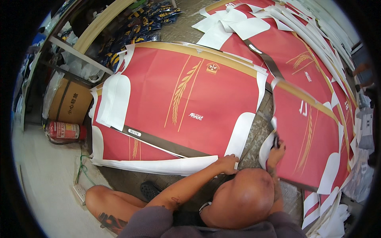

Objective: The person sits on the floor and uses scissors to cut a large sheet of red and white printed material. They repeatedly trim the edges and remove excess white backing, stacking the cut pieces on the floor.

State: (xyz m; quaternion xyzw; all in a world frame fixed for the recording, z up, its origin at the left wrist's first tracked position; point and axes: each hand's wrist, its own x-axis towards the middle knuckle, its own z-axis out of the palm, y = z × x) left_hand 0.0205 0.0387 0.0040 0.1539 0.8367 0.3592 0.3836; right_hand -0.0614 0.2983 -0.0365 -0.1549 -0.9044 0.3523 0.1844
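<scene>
A stack of red printed sheets [158, 99] with white margins, gold stripes and wheat-ear motifs lies on the floor in front of me. My left hand [227, 164] is closed on the white margin at the stack's near right corner. To its right, my right hand [276, 154] grips black-handled scissors [276, 139], partly hidden by the fingers. They are at the left edge of another red printed sheet [291, 127], beside its curved white margin. That sheet's upper left edge looks raised and blurred. My bent knee [243, 196] rises between my arms.
More red sheets and white offcuts [234, 25] are piled at the far right. A cardboard box [68, 101] and red fire extinguisher [65, 131] stand at the left, near a power socket [79, 193] with a green cord. Dark packaged garments [149, 23] lie at the back.
</scene>
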